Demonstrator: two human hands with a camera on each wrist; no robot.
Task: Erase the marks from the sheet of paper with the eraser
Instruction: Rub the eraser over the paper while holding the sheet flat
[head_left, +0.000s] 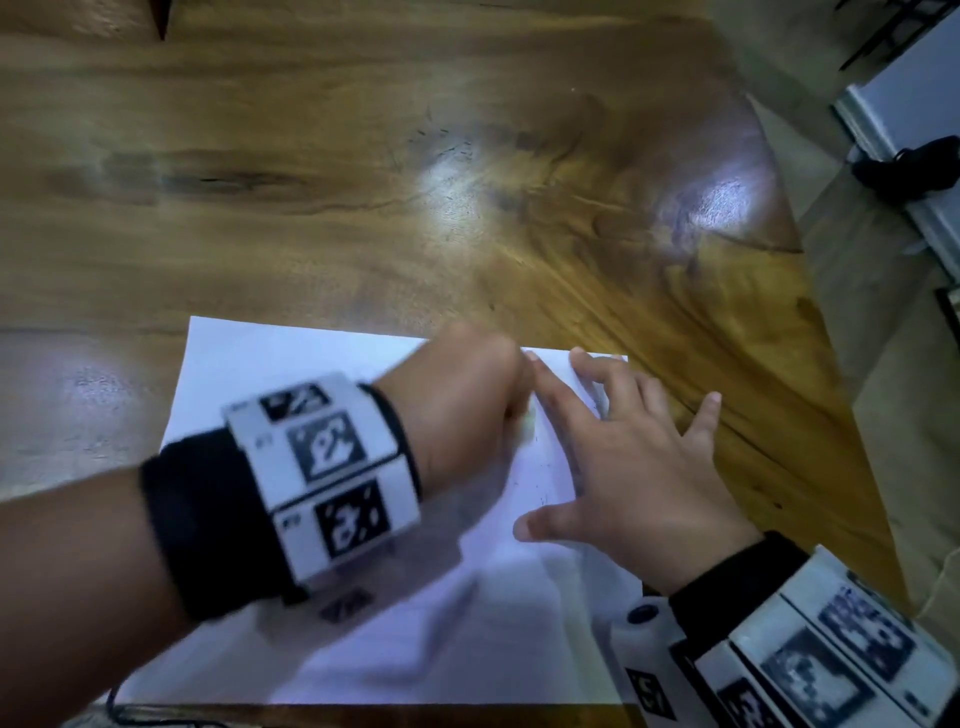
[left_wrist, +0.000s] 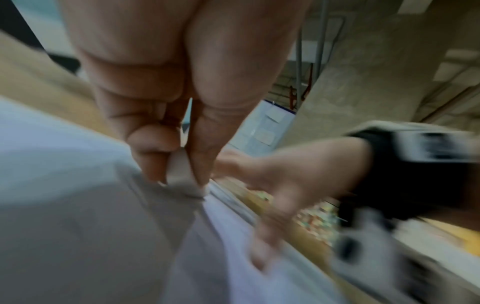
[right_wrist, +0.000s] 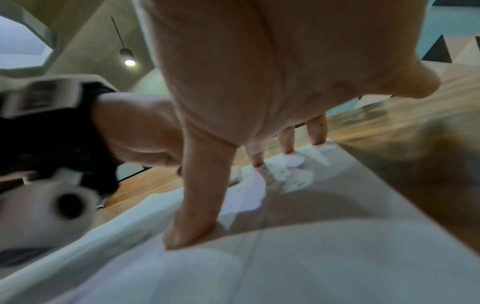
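Left hand (left_wrist: 166, 115) pinches the white eraser (left_wrist: 182, 176) against the sheet of paper (head_left: 322, 364); right hand (head_left: 634, 467) presses it flat with spread fingers on the wooden table (head_left: 363, 182).

A white sheet of paper (head_left: 322, 364) is seen under both hands, faint dark specks (head_left: 540, 499) marking it beside the right hand (head_left: 634, 467). A whitish eraser (left_wrist: 182, 174) is pinched by the left hand (head_left: 467, 395) — the table (head_left: 363, 182) beyond shown golden-brown, dark-grained. Wristbands (head_left: 208, 519) are black — white tags (head_left: 332, 467) patterned black.
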